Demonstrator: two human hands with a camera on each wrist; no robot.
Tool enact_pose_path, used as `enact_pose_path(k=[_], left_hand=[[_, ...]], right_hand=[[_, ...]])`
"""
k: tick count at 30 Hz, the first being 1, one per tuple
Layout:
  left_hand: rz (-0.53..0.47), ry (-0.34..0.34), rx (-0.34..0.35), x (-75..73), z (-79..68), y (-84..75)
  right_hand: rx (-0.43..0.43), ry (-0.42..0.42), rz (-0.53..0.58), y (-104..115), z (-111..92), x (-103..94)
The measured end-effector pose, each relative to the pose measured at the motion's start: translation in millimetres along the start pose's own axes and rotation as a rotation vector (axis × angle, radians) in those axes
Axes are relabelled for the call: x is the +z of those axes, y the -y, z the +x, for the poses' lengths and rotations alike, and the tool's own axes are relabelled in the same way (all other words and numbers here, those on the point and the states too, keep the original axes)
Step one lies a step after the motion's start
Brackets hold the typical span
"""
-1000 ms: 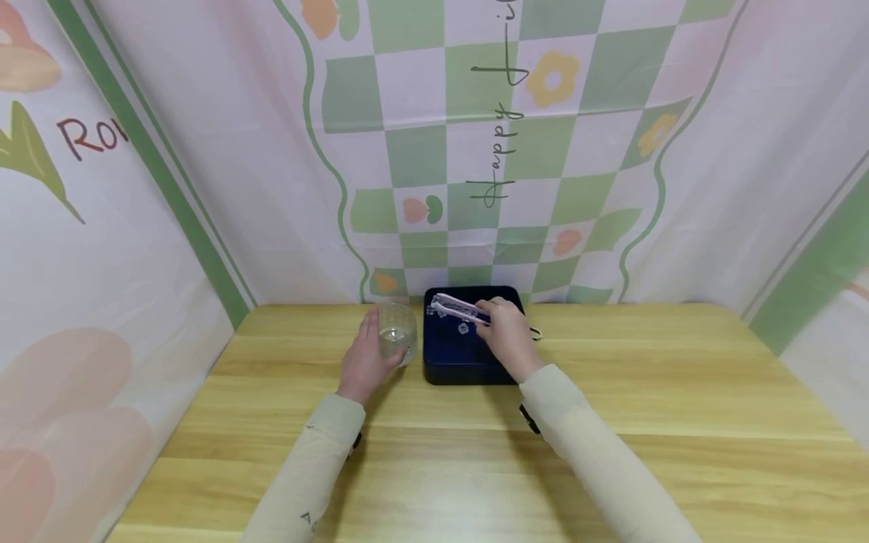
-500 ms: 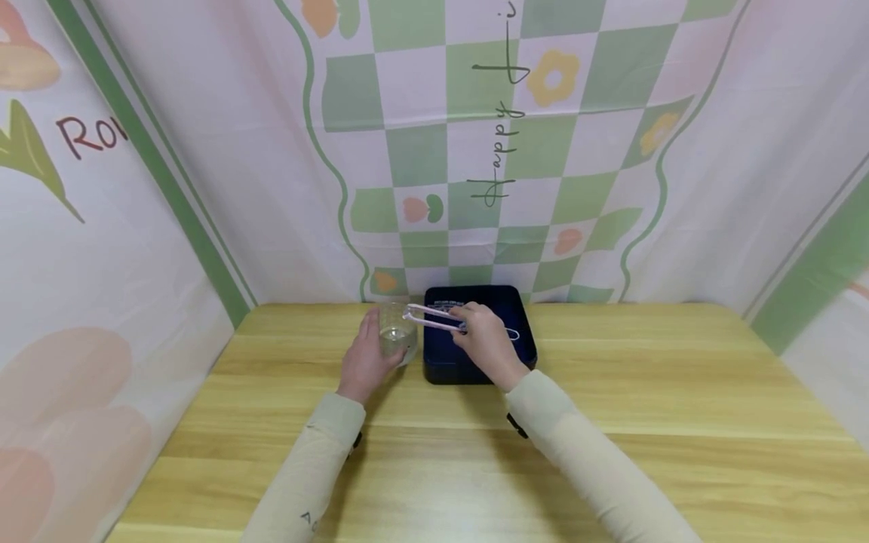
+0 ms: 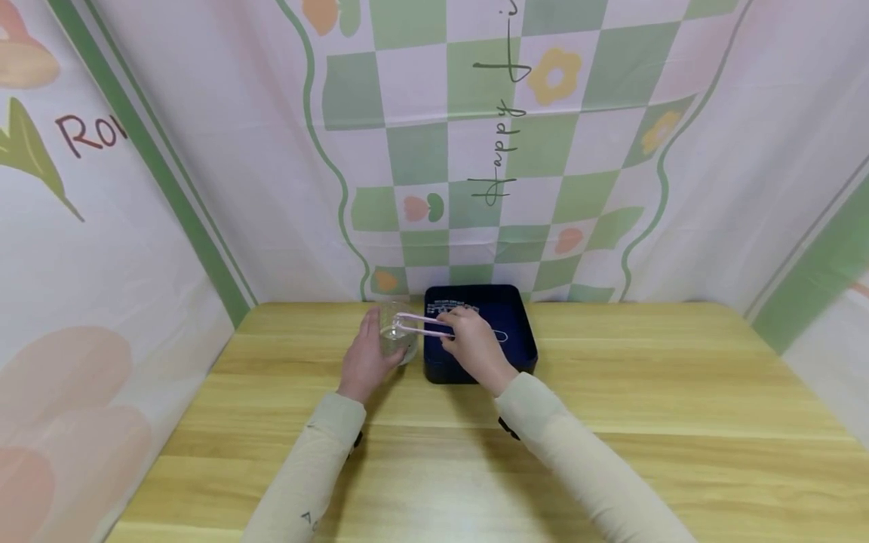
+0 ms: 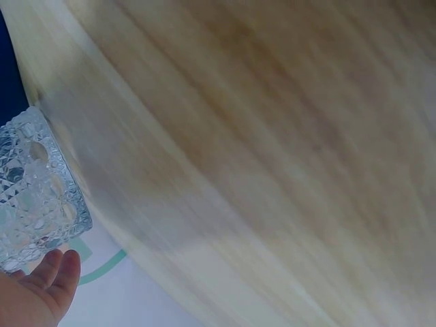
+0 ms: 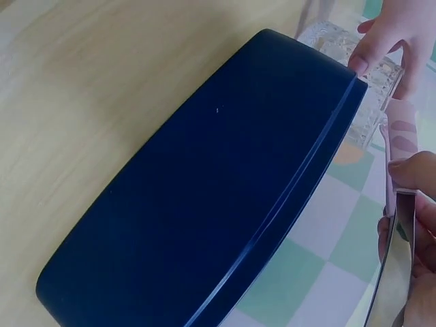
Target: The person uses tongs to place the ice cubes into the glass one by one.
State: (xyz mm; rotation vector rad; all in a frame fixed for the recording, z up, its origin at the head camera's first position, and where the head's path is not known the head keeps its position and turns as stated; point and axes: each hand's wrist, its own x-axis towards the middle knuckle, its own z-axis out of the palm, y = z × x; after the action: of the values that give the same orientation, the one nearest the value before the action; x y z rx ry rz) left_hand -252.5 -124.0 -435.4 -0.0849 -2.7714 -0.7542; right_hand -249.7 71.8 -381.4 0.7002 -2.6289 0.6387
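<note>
Pale wood table, filling the lower frame. Two cream sleeves, entering from the bottom edge. Left hand, left of centre: thumb and fingers curved round a clear patterned glass, which stands just beside the box. Right hand, centre: fingers closed in a pinch on pink tongs, their arms apart, tips over the mouth of the glass; whether they grip anything cannot be told. Just changed: a second ago the tips were over the box's upper left; now they have crossed to the glass, so the work appears to have passed from box to glass, its outcome not yet visible. Dark blue box, centre, partly behind the right hand. Behind all, a green-and-white checked backdrop.
</note>
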Motion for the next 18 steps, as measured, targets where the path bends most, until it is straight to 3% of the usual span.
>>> enact_pose_path(k=[18], left_hand=[[-0.009,0.005,-0.011,-1.0,-0.7,-2.4]], right_hand=[[-0.003,-0.01,-0.028,-0.5,1.1,-0.5]])
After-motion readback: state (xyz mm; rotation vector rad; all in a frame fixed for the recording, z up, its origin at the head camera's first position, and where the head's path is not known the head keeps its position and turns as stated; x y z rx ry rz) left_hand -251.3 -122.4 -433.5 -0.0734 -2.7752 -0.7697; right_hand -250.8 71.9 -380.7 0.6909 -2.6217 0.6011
